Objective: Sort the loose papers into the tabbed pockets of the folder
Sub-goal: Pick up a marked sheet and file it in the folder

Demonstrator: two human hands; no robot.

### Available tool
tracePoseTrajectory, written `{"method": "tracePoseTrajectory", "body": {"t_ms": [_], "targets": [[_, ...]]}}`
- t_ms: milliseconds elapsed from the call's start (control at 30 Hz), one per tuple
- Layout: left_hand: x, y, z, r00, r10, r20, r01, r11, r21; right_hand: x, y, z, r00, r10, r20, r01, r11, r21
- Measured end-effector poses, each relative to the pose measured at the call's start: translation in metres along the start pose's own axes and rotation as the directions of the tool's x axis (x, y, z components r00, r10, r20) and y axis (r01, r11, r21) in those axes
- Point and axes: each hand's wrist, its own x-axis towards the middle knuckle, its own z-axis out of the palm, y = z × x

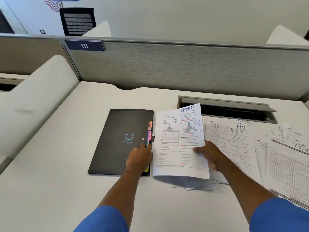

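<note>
**Presently: SPORTS sheet in the right hand, left hand at the folder's tabbed edge**

Item 1. The folder (120, 143) is black with a small blue smiling face printed on its cover. It lies closed and flat on the white desk (58, 164). Coloured tabs stick out along its right edge: a pink tab (150, 125) lettered ADMIN, a blue tab (149, 137) below it, and a yellow tab (146, 169) near the bottom corner.

Item 2. The left hand (139, 156) rests palm down on the folder's lower right portion. Its fingertips lie on the cover and its thumb side sits against the tabbed edge, just under the blue tab. Whether it has caught the cover's edge or only presses on it cannot be told.

Item 3. The right hand (207, 154) pinches one printed sheet (178, 141), headed SPORTS in handwriting. The thumb is on the sheet's face and the fingers are behind it. The sheet is lifted off the desk and tilted, and its left edge is just beside the folder's tabs.

Item 4. The loose papers (267, 156) lie spread on the desk to the right of the held sheet, overlapping one another. One is marked HR, another shows the letters FINA, and some lie under the held sheet.

Item 5. A cable slot (234, 113) is set into the desk behind the papers. The grey partition (184, 69) beyond carries a plate numbered 111 (84, 46).
</note>
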Motion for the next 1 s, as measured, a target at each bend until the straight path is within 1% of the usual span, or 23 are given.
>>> {"method": "tracePoseTrajectory", "body": {"t_ms": [133, 333, 467, 567, 800, 1000], "targets": [[-0.003, 0.002, -0.001, 0.998, -0.061, 0.000, 0.061, 0.997, -0.037, -0.001, 0.000, 0.002, 1.000, -0.001, 0.008, 0.001, 1.000, 0.008], [0.000, 0.007, -0.011, 0.971, -0.239, -0.026, 0.232, 0.959, -0.163, 0.001, 0.000, 0.004, 1.000, 0.001, 0.015, -0.002, 1.000, 0.020], [0.008, 0.009, -0.020, 0.956, -0.294, -0.013, 0.285, 0.934, -0.214, 0.002, -0.003, 0.009, 1.000, -0.006, 0.018, 0.005, 0.999, 0.048], [0.011, 0.011, -0.029, 0.938, -0.344, -0.038, 0.319, 0.902, -0.291, 0.004, -0.006, 0.013, 1.000, -0.011, 0.021, 0.009, 0.995, 0.096], [0.017, 0.003, -0.045, 0.905, -0.414, -0.100, 0.332, 0.833, -0.442, 0.013, -0.018, 0.024, 0.999, -0.052, 0.014, 0.051, 0.998, 0.020], [0.019, 0.003, -0.049, 0.904, -0.419, -0.090, 0.323, 0.805, -0.498, 0.021, -0.029, 0.041, 0.998, -0.048, 0.035, 0.049, 0.999, -0.019]]}}
